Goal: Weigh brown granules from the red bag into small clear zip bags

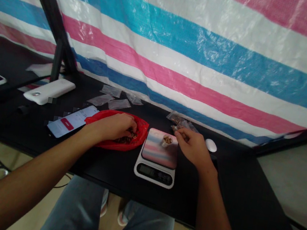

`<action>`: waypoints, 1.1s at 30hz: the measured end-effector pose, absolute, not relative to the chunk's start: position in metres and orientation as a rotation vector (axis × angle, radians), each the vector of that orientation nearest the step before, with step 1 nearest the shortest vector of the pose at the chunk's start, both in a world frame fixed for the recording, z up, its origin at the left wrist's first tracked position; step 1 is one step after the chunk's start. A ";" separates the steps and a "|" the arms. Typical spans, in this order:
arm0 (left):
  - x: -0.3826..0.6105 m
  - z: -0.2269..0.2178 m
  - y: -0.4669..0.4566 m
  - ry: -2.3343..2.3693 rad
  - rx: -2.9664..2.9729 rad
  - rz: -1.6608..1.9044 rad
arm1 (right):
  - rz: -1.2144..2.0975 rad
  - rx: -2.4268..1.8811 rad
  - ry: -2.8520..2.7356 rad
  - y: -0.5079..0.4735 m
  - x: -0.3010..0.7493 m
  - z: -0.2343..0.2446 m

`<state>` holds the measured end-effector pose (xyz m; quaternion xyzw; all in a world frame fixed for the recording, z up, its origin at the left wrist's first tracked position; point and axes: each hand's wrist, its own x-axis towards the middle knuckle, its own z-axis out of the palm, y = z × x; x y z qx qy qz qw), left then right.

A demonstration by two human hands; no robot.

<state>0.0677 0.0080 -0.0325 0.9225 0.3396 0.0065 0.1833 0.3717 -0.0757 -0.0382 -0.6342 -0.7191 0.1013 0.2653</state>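
The fingers of the left hand point(120, 127) are bent down inside the red bag point(141, 132), among dark brown pieces point(125, 139); whether they grasp some, I cannot tell. The fingers of the right hand point(191, 143) are curled at the filled small bags point(176, 118), near the table's far edge; I cannot tell if they pinch one. Between the hands, a white cup point(164, 144) with brown pieces stands on the scale point(158, 155), toward the far right corner of its plate.

As I judge, a portion is already in the cup and a few bags are filled, while many pieces remain in the red bag, and the flat clear bags point(119, 103) seem not yet used.

I count one scale, one cup, one red bag, four flat clear bags, and at least two filled ones, which overlap. Farther along the table point(120, 168) are two phones point(73, 120), one white device point(49, 90) at left, and, at right, one round white object point(210, 145).
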 end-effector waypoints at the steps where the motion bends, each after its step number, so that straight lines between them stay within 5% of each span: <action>1: 0.066 -0.031 0.009 0.966 2.609 0.014 | 0.265 -1.717 -1.934 -0.075 0.373 -0.039; 33: 0.050 -0.018 0.009 0.935 2.535 0.246 | 0.255 -1.680 -1.873 -0.071 0.372 -0.047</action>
